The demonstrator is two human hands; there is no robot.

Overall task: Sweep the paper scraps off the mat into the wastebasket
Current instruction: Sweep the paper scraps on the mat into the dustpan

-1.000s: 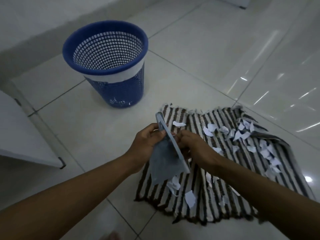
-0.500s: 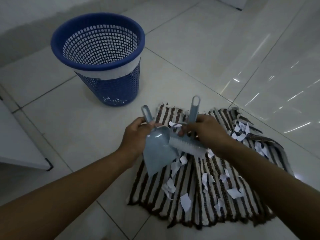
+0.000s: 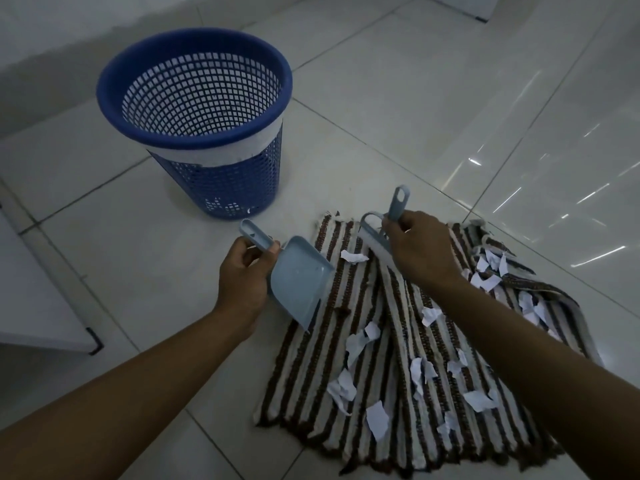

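A brown-and-white striped mat lies on the tiled floor, strewn with several white paper scraps. My left hand grips the handle of a small light-blue dustpan, held tilted over the mat's left edge. My right hand holds a matching light-blue hand brush by its handle, its bristles near the mat's far edge beside one scrap. A blue mesh wastebasket stands upright on the floor beyond the mat, to the left.
Glossy white floor tiles surround the mat. A white furniture piece with a dark corner fitting sits at the left. The mat's right side is bunched and folded. A grey wall base runs along the top left.
The dustpan and brush, first held together in both hands, have been pulled apart. My left hand carried the dustpan left; my right hand moved the brush toward the mat's far edge.
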